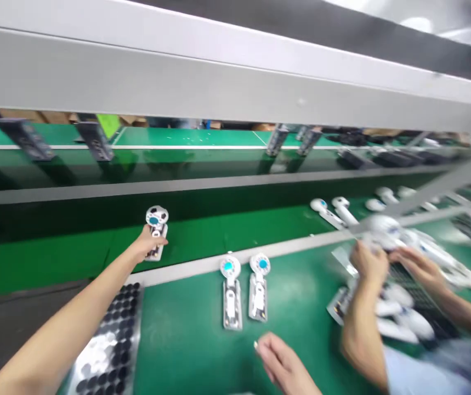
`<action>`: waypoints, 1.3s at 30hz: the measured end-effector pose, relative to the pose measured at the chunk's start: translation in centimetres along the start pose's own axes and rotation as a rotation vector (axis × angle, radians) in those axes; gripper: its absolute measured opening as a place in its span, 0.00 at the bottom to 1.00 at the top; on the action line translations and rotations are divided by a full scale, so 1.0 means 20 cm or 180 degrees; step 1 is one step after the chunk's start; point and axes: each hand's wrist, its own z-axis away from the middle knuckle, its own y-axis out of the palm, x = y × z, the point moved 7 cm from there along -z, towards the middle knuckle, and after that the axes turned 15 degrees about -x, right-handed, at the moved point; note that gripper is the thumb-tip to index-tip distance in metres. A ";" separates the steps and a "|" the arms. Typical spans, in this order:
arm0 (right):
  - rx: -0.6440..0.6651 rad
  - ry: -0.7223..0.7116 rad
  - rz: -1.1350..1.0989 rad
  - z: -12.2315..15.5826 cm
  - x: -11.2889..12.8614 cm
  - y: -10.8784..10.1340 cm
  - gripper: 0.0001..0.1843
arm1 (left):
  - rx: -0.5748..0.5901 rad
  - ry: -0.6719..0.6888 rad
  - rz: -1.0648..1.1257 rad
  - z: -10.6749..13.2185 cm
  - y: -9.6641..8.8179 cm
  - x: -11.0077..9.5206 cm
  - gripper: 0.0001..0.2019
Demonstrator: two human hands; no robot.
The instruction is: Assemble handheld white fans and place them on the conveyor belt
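Observation:
My left hand (pixel 148 242) reaches out over the green belt and grips a white round-headed device (pixel 157 216) by its handle. Its head has dark spots and a blue disc. Two similar devices stand side by side on the green table, a left one (pixel 231 296) and a right one (pixel 259 291), each with a blue centre and an open-looking handle with parts inside. Just below them, apart from both, my right hand (pixel 280 362) has its fingers curled in. A tiny pale spot shows at its fingertip; whether it is a held piece or a nail is unclear.
A tray of black discs (pixel 114 340) lies at the left. On the right, a co-worker's hands (pixel 373 263) handle white parts beside a pile of white parts (pixel 399 312). More white devices (pixel 329 213) lie on the belt (pixel 202 225). A grey beam (pixel 219 77) crosses above.

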 end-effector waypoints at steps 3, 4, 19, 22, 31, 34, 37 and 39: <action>0.0089 -0.0441 -0.0232 0.06 0.11 0.01 0.14 | 0.0972 0.0363 0.0192 0.50 0.24 -0.07 0.31; 0.0197 -0.0745 -0.0315 0.09 0.17 0.02 0.13 | 0.1269 0.0468 0.0237 0.67 0.31 -0.08 0.28; 0.0354 -0.0936 -0.1748 0.21 0.29 -0.22 0.12 | 0.2890 -0.1216 0.1438 1.68 0.43 -0.12 0.17; 0.0277 -0.0793 -0.1575 0.26 0.27 -0.22 0.12 | 0.2200 -0.1639 0.1810 1.61 0.40 -0.12 0.13; 0.0215 -0.1306 -0.0313 0.38 0.24 -0.08 0.10 | 0.1291 -0.1354 0.2242 1.56 0.31 -0.15 0.12; 0.0197 -0.1344 -0.0297 0.38 0.24 -0.07 0.10 | 0.1423 -0.1297 0.2292 1.60 0.31 -0.15 0.13; 0.0190 -0.1366 -0.0228 0.39 0.24 -0.08 0.10 | 0.1477 -0.1221 0.2253 1.61 0.32 -0.15 0.13; 0.0217 -0.1439 -0.0102 0.40 0.24 -0.08 0.09 | 0.1516 -0.1107 0.2075 1.62 0.32 -0.16 0.15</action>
